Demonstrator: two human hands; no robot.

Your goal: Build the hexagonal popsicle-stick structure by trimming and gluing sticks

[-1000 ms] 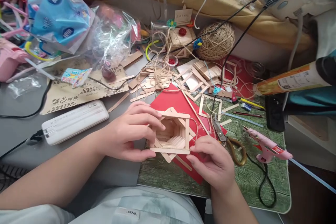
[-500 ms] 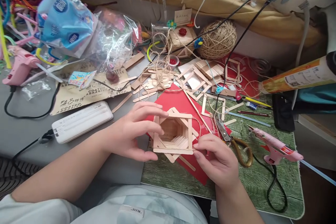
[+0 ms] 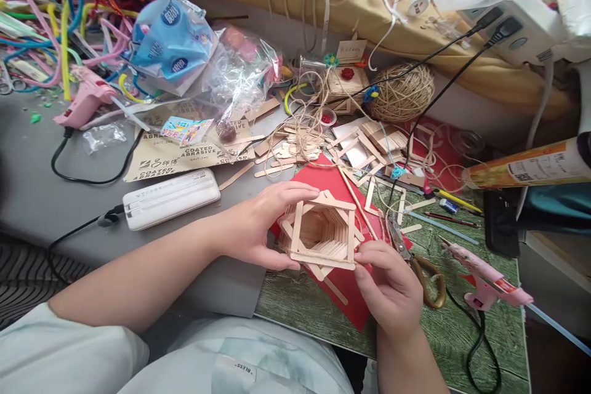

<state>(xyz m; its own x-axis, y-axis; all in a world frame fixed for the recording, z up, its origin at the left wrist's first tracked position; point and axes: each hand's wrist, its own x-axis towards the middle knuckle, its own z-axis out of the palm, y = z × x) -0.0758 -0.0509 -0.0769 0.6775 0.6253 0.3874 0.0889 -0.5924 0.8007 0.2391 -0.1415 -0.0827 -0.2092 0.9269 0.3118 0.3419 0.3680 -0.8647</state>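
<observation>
A hollow box of stacked craft sticks (image 3: pixel 323 258), its layers twisted in a spiral, is tilted so that its opening faces me. My left hand (image 3: pixel 263 225) is closed around its left side, fingers along the top and thumb at the lower left corner. Along the front stick runs a thin strand of twine (image 3: pixel 318 255). My right hand (image 3: pixel 392 286) pinches at the lower right corner, apparently on the twine's end; its fingertips partly hide it. Beneath the box lies a red sheet (image 3: pixel 353 301).
Scissors (image 3: pixel 427 283) and a pink glue gun (image 3: pixel 489 271) lie to the right on the green board (image 3: pixel 305 314). A white power bank (image 3: pixel 170 197) is at left. Loose craft sticks (image 3: pixel 300 144) and a ball of twine (image 3: pixel 401 92) lie behind. Black cables (image 3: pixel 429 95) cross the back.
My left hand has closed from spread fingers onto the box's left side. The box has tilted slightly. The view has shifted, so everything sits further right in the picture.
</observation>
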